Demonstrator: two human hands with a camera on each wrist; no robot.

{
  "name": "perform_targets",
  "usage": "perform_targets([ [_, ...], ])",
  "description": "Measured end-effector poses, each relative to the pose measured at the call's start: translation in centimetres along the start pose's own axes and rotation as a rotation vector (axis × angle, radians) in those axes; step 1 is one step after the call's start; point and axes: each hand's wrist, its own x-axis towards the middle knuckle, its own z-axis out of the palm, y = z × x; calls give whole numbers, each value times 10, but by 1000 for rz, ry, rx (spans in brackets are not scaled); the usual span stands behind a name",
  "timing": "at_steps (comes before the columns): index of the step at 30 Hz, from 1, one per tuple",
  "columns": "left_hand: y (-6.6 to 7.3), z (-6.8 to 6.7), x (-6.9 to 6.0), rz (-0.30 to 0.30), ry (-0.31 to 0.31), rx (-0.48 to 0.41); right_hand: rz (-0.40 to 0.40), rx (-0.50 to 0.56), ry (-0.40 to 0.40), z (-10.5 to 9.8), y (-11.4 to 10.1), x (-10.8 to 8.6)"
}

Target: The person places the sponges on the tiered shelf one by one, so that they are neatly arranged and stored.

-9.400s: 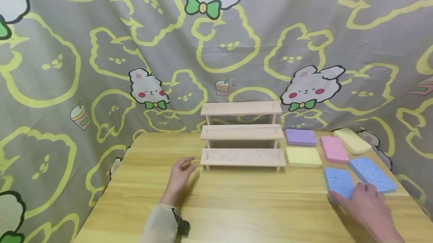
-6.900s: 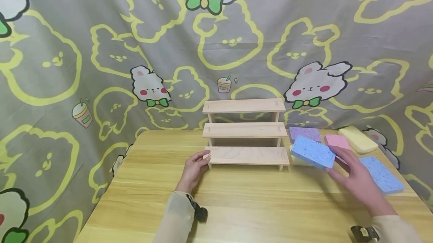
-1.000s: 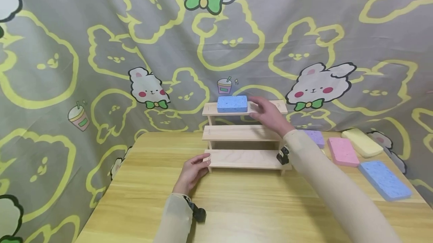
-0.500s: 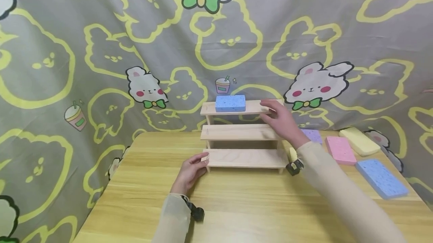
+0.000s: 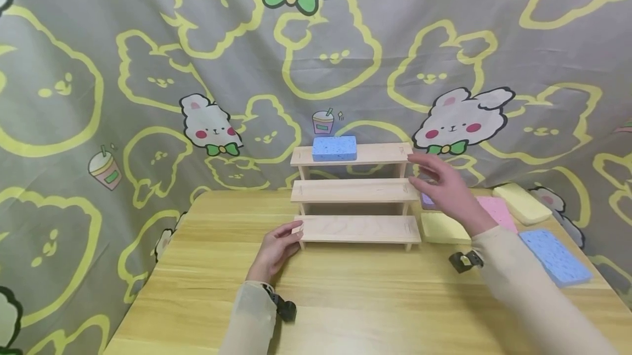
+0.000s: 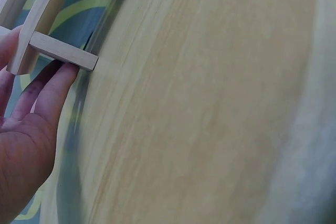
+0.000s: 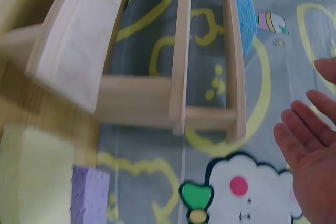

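A three-step wooden display shelf [image 5: 355, 190] stands at the back of the table. My left hand [image 5: 272, 249] grips the left end of its lowest step, and in the left wrist view my fingers [image 6: 52, 94] lie against the side by a leg. On the top step, left of its middle, rests a blue sponge [image 5: 334, 148]. Just off the shelf's right side hovers my right hand [image 5: 451, 193], fingers spread and holding nothing. In the head view it partly covers a purple sponge [image 5: 427, 201] and a pink sponge [image 5: 498, 211].
Right of the shelf lie a yellow sponge [image 5: 444, 229], a second yellow sponge [image 5: 522, 202] farther back and another blue sponge [image 5: 555, 256] near the right edge. A patterned curtain [image 5: 336, 58] hangs behind the wooden table [image 5: 365, 294].
Earlier my right hand lifted a blue sponge from the table; it now sits on the top step. Over the last second that hand let go and drew right. My left hand keeps its grip.
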Motion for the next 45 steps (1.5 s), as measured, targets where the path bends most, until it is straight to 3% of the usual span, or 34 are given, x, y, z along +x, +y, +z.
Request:
perform_targets([
  [4, 2, 0, 0, -3, -1, 2, 10, -37, 5, -12, 8, -11],
  [11, 3, -1, 2, 8, -11, -15, -59, -94, -33, -27, 26, -28],
  [16, 3, 0, 2, 10, -10, -27, -4, -111, -75, -34, 38, -42],
  [31, 0, -4, 3, 1, -18, 3, 26, -174, -139, -56, 66, -76],
  [38, -3, -1, 2, -2, -24, -24, 130, -210, -175, -66, 76, -87],
  [45, -3, -3, 3, 3, -20, -19, 123, -239, -177, -64, 102, -92],
])
